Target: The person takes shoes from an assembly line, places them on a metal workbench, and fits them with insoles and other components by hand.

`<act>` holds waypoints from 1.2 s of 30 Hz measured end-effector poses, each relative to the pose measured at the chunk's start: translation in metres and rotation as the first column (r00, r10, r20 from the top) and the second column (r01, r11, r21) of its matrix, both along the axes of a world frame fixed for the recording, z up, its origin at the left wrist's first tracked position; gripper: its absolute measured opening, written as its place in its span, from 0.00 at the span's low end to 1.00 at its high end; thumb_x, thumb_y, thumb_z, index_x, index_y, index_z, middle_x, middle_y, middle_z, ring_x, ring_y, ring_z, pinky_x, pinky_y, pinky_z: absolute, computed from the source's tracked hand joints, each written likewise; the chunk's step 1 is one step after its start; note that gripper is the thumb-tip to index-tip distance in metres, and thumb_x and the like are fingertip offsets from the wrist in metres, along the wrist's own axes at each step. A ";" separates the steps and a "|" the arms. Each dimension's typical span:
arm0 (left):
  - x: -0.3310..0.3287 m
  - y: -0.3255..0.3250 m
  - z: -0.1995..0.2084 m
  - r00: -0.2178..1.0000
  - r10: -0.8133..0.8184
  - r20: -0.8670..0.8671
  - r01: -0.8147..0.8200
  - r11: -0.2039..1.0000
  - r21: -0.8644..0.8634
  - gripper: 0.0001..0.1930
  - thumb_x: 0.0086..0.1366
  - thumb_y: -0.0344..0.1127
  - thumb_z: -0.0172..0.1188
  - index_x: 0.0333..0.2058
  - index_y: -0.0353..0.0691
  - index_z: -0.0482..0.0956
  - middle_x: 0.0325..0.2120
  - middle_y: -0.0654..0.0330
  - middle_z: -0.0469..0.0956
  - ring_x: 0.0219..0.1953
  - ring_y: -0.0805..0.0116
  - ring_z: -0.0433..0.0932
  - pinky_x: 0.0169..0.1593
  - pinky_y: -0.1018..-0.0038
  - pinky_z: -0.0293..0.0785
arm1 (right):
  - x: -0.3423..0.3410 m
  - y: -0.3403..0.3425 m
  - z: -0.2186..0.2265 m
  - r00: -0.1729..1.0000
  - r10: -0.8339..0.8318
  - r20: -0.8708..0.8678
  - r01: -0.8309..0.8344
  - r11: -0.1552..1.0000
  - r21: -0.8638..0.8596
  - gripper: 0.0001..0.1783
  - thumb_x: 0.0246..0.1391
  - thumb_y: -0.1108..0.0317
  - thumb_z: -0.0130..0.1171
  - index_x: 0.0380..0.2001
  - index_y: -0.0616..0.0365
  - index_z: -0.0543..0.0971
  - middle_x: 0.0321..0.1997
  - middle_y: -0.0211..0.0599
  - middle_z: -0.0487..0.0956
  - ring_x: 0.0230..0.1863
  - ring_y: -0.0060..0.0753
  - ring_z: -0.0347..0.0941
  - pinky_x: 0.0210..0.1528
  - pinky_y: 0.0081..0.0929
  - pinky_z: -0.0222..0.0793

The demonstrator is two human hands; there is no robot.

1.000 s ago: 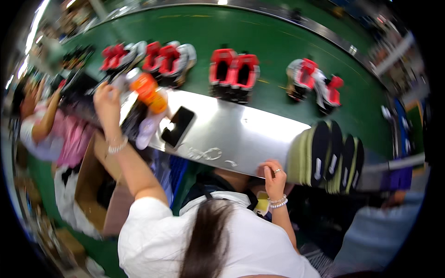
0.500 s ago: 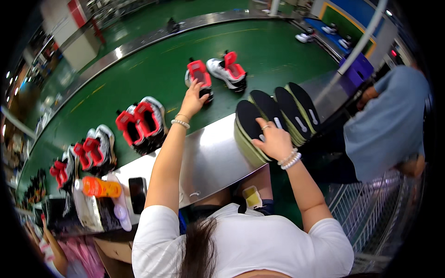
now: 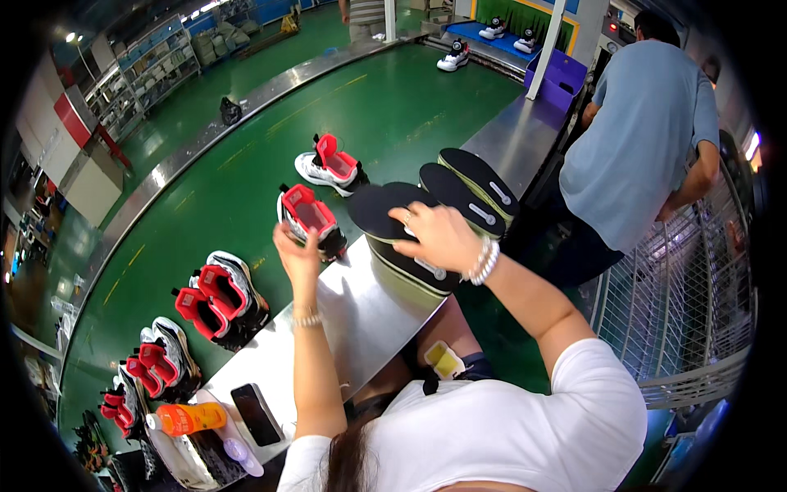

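My right hand (image 3: 443, 238) is closed on a black insole (image 3: 381, 205), which is raised and tilted over the near stack of insoles (image 3: 410, 287). My left hand (image 3: 297, 256) has its thumb and fingers apart at the near side of a white and black shoe with red lining (image 3: 307, 215); I cannot tell whether it touches it. A matching shoe (image 3: 332, 168) stands just beyond. Two more stacks, a middle insole stack (image 3: 459, 201) and a far insole stack (image 3: 484, 180), sit to the right, black on top with pale green sides.
Pairs of red-lined shoes (image 3: 221, 299) line the green conveyor's (image 3: 393, 98) near edge at left. On the metal ledge (image 3: 344, 303) lie a phone (image 3: 256, 414) and an orange bottle (image 3: 188, 419). A person in blue (image 3: 639, 148) stands at right, beside a wire rack (image 3: 680, 303) and purple bin (image 3: 561, 78).
The view has turned to the right. My right hand has lifted the top insole off the near stack. My left hand has shifted from the shoe's opening to its near side.
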State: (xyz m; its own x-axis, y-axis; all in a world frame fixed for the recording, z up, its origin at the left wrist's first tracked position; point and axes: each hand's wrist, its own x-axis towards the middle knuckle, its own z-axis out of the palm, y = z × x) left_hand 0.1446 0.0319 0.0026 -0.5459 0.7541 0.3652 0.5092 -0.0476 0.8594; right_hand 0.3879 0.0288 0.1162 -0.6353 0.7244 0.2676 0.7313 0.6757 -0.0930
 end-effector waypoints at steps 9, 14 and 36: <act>-0.048 0.069 -0.034 0.995 -0.023 -0.102 0.003 0.982 -0.189 0.17 0.50 0.37 0.56 0.38 0.34 0.73 0.28 0.48 0.76 0.33 0.51 0.74 0.40 0.65 0.69 | -0.098 0.086 0.018 0.908 0.306 0.285 -0.263 0.948 -0.180 0.11 0.39 0.58 0.56 0.25 0.51 0.80 0.23 0.37 0.77 0.29 0.40 0.74 0.31 0.34 0.70; -0.071 0.067 -0.039 0.988 -0.132 0.075 0.145 0.970 -0.196 0.15 0.52 0.36 0.52 0.36 0.33 0.73 0.29 0.46 0.76 0.34 0.51 0.75 0.39 0.64 0.69 | -0.159 0.106 0.024 0.769 0.329 0.549 -0.198 0.938 -0.285 0.17 0.35 0.57 0.58 0.27 0.59 0.79 0.24 0.43 0.77 0.30 0.44 0.74 0.33 0.39 0.69; -0.097 0.076 -0.068 0.945 -0.248 0.213 0.297 0.923 -0.246 0.16 0.58 0.36 0.47 0.44 0.35 0.69 0.33 0.61 0.73 0.34 0.75 0.71 0.34 0.77 0.69 | -0.255 0.151 -0.162 0.987 -0.063 0.146 0.132 0.834 -0.535 0.16 0.42 0.66 0.52 0.37 0.59 0.77 0.42 0.45 0.75 0.42 0.40 0.73 0.42 0.30 0.70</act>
State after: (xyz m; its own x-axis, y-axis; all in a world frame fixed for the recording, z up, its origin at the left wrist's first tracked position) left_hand 0.0479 0.1080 -0.0656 -0.3411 0.9390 0.0440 0.3510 0.0838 0.9326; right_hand 0.1332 0.1802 -0.0455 -0.5548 0.7911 -0.2574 0.8196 0.4667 -0.3323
